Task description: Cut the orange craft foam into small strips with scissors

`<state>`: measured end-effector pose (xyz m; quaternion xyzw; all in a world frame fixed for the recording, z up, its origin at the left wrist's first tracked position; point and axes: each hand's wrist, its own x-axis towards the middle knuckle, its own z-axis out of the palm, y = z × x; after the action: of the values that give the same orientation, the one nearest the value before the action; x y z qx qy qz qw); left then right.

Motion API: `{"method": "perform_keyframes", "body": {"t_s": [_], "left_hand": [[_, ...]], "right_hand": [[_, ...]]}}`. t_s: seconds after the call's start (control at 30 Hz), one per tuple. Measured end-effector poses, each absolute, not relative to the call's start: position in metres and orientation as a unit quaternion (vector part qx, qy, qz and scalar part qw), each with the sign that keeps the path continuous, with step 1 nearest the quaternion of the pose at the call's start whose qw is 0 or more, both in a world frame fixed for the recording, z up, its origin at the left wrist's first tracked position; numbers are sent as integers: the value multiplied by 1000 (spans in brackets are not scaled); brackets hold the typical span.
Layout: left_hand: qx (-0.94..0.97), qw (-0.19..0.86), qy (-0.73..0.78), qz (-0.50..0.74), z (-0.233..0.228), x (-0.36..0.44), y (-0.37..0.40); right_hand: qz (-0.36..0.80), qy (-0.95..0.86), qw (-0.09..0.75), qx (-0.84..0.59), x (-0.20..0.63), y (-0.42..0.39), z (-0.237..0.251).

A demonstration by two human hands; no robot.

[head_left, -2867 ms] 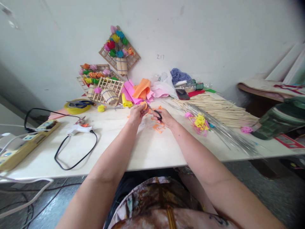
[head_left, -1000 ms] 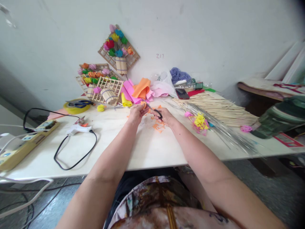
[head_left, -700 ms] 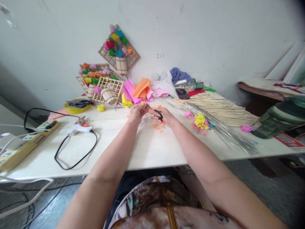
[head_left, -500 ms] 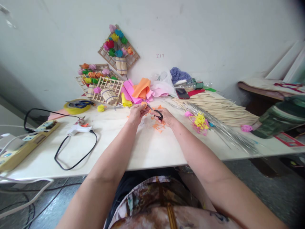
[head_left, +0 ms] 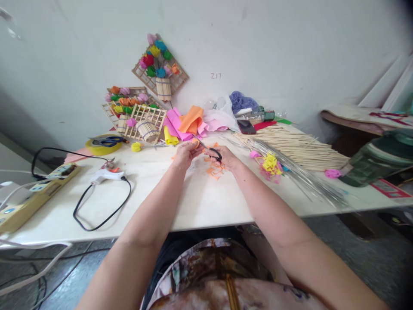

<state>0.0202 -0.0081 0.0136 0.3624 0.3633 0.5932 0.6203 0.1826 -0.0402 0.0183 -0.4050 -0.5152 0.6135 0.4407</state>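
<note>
Scissors (head_left: 209,149) with black handles sit in the right hand (head_left: 226,158), fingers closed through the loops, blades pointing toward ten o'clock at a small orange piece (head_left: 194,142) pinched shut between the fingertips of the left hand (head_left: 185,153). Judging by the orange scraps (head_left: 214,170) strewn on the surface (head_left: 200,202) just below both hands, a good deal of trimming seems already done, while the piece itself is not yet shaped into anything recognisable; it is too small to tell its outline. Both hands are held just above the surface, near its middle, touching only the piece and the scissors.

At twelve o'clock from the hands lies a heap of pink and orange sheets (head_left: 189,122). At ten o'clock stand wooden lattice frames (head_left: 143,120) dressed with finished coloured flowers, which suggests how much remains for this piece. At three o'clock lie yellow and pink blooms (head_left: 270,165) and a spread of thin wooden sticks (head_left: 297,148). At nine o'clock rests a white glue gun (head_left: 105,174) with its black cord.
</note>
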Motion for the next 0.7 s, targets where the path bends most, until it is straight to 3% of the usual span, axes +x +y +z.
{"method": "perform_keyframes", "body": {"t_s": [0.7], "left_hand": [[350, 616, 372, 600, 12, 18, -6]], "right_hand": [[570, -549, 428, -436, 185, -48, 31]]}}
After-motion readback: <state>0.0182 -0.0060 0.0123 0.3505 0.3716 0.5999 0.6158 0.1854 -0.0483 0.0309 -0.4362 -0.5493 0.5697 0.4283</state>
